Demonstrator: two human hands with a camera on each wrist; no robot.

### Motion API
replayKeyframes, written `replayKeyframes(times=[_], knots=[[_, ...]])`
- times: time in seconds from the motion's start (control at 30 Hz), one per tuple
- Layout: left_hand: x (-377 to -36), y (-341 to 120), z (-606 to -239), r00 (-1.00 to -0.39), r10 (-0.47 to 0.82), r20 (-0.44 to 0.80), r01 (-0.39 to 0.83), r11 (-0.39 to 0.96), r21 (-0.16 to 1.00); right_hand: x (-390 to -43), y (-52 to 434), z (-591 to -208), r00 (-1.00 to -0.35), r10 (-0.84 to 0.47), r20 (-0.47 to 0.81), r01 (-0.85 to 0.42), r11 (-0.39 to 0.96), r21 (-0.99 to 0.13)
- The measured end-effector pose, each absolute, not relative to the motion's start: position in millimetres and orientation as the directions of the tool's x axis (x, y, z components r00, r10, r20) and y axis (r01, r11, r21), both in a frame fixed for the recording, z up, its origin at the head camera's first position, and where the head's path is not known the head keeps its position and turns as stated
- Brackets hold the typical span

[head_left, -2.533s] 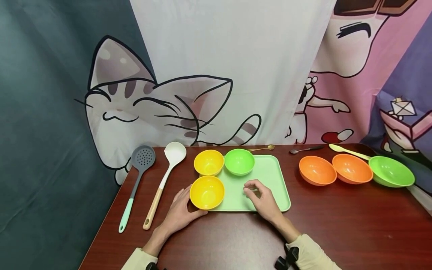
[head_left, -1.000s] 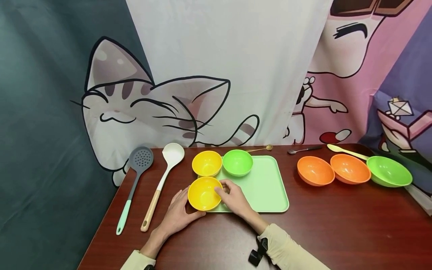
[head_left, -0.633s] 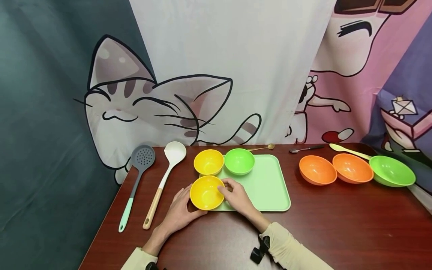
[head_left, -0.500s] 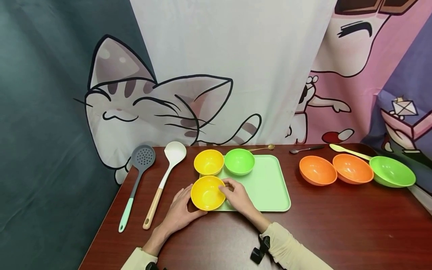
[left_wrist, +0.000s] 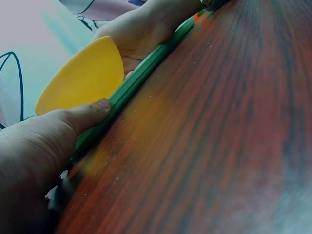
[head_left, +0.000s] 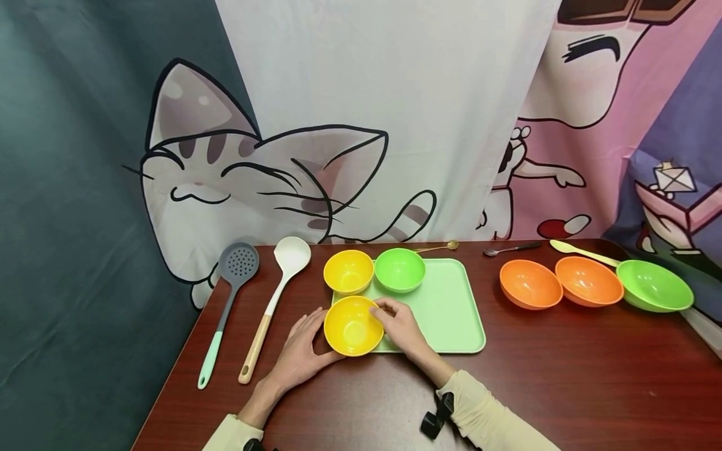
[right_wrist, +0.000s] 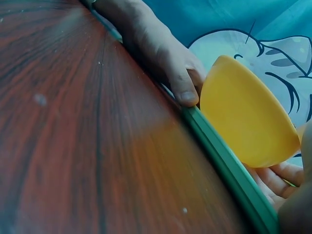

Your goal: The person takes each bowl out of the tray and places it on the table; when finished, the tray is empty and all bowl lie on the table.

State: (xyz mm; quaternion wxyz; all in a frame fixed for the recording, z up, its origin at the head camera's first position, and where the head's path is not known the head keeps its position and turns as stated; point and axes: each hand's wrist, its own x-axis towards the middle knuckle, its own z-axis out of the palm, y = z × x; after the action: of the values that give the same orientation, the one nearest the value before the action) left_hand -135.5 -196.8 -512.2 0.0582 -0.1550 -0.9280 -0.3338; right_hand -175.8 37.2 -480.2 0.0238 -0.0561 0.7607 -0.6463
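Both hands on the near yellow bowl [head_left: 352,326] at the tray's near-left corner

Head view: left hand [head_left: 301,351] cups the bowl's left side, right hand [head_left: 402,326] grips its right rim over the green tray [head_left: 445,307]; I'd keep it level and both sides snug. Left wrist view: thumb [left_wrist: 90,112] presses against the tray edge [left_wrist: 139,80] under the bowl [left_wrist: 83,75], fingers hidden. Right wrist view: right fingers [right_wrist: 275,180] curl beneath the bowl [right_wrist: 243,117]; the left hand [right_wrist: 161,51] rests on the surface [right_wrist: 73,146].
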Motion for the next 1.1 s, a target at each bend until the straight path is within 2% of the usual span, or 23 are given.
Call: replayKeyframes(times=[0.3, 0.53, 0.77, 1.1], knots=[[-137, -197, -512, -0.956, 0.229, 0.182, 0.292, 0.751, 0.592, -182, 53, -491, -0.991, -0.078, 0.105, -0.119, 0.209, -0.971], [-135, -197, -510, -0.952, 0.242, 0.187, 0.305, 0.732, 0.609, -176, 73, -478, -0.994, -0.065, 0.089, -0.101, 0.227, -0.969], [-137, -197, -512, -0.954, 0.237, 0.184, 0.300, 0.729, 0.616, -180, 92, -488, -0.996, -0.039, 0.081, -0.088, 0.226, -0.970], [-137, -196, -513, -0.952, 0.241, 0.190, 0.307, 0.725, 0.617, -179, 119, -482, -0.999, 0.006, 0.047, -0.045, 0.222, -0.974]])
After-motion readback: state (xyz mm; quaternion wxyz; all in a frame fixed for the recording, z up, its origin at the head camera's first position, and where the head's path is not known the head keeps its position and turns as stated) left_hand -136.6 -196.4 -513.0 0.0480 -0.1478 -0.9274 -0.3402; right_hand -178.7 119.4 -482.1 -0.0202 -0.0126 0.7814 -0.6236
